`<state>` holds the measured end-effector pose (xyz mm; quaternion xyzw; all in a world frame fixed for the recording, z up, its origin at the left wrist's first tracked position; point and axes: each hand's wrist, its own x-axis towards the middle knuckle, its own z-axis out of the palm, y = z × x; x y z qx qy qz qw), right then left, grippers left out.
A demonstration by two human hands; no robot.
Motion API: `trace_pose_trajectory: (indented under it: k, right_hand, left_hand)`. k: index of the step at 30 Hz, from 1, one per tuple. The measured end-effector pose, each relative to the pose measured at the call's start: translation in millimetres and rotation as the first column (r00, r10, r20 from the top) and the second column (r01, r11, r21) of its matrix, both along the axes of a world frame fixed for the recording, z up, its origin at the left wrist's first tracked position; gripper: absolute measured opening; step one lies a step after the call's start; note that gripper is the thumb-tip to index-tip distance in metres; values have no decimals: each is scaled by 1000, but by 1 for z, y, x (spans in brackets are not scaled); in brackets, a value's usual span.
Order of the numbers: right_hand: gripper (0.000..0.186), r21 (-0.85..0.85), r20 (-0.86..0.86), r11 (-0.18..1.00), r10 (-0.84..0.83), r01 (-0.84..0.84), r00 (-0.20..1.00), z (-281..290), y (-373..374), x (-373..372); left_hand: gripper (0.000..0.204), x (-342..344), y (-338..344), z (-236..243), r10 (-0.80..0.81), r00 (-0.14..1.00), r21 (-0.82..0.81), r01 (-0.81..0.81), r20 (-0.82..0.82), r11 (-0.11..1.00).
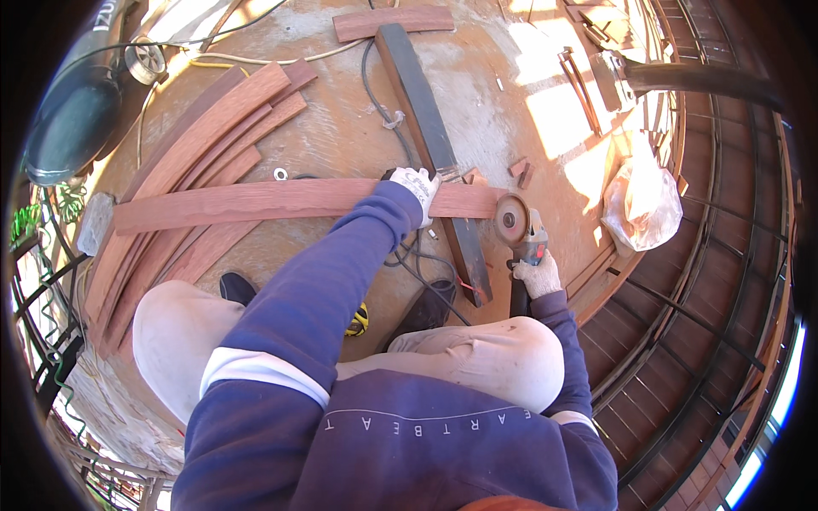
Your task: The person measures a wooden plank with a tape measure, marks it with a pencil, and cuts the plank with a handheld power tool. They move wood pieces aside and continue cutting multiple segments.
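A curved reddish wooden plank point(290, 201) lies across a dark rectangular beam point(417, 106). My left hand point(415, 191), in a white work glove, is closed over the plank close to where the two cross. Near the plank's right end, my gloved right hand point(538, 275) grips an angle grinder point(532, 247). Its round disc point(512, 218) is right at that end; whether it touches the wood or spins I cannot tell. Small wood offcuts point(521, 172) lie just beyond the plank.
Several curved planks point(196, 153) are stacked at the left, partly under the held one. A dark cable point(368, 72) winds beside the beam. A dark tank point(75, 128) stands far left, a clear plastic bag point(643, 204) at the right. Another board point(392, 23) lies at the beam's far end.
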<state>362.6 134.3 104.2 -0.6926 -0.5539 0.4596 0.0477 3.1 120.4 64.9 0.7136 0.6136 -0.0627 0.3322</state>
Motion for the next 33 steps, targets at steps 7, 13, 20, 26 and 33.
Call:
trace_pose_trajectory:
  k: [7, 13, 20, 26, 33]
  right_hand:
    - [46, -19, 26, 1000, 15, -15, 1000, 4, 6, -12]
    - [46, -13, -33, 999, -49, 48, 998, 0, 8, -18]
    - [45, -20, -53, 999, -26, 25, 998, -6, 6, -17]
    - [44, 14, 8, 999, 45, -45, 999, 4, 26, -29]
    - [43, -28, -258, 979, -204, 204, 944, -25, 9, 8]
  left_hand:
    - [74, 0, -1, -3, -7, 1000, 16, 7, 2, 1000]
    - [75, 0, -2, -6, -9, 1000, 14, 9, 2, 1000]
    - [76, 2, -1, -7, -24, 1000, 15, 24, -6, 1000]
    - [77, 1, 0, -8, -5, 1000, 6, 5, -3, 1000]
    - [79, 1, 2, -8, -33, 999, -22, 33, 17, 999]
